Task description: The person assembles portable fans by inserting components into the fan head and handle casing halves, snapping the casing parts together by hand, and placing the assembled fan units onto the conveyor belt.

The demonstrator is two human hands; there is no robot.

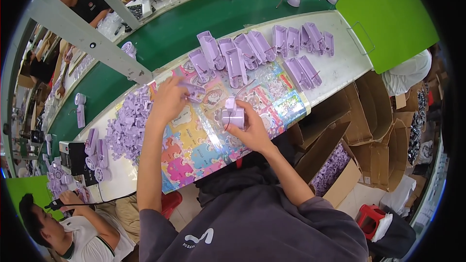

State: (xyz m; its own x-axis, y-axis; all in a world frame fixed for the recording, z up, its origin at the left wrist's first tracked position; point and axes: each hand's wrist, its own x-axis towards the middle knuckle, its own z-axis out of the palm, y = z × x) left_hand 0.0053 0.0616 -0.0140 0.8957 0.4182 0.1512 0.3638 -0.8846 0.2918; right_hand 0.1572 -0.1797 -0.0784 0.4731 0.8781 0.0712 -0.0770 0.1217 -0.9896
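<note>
My right hand is closed around a round lavender plastic housing with a short square neck and thin wires, held over the mat. My left hand, slightly blurred, has its fingers at the end of a long lavender plastic shell and seems to grip it. Just left of that hand lies a heap of small lavender plastic parts. Beyond both hands stand several trough-shaped lavender shells, some with thin wires. A colourful cartoon-printed mat lies under my hands.
A green conveyor belt runs behind the worktable, carrying lavender parts. A bright green panel stands at the right end. Open cardboard boxes are at my right, near a red stool. A co-worker sits at lower left.
</note>
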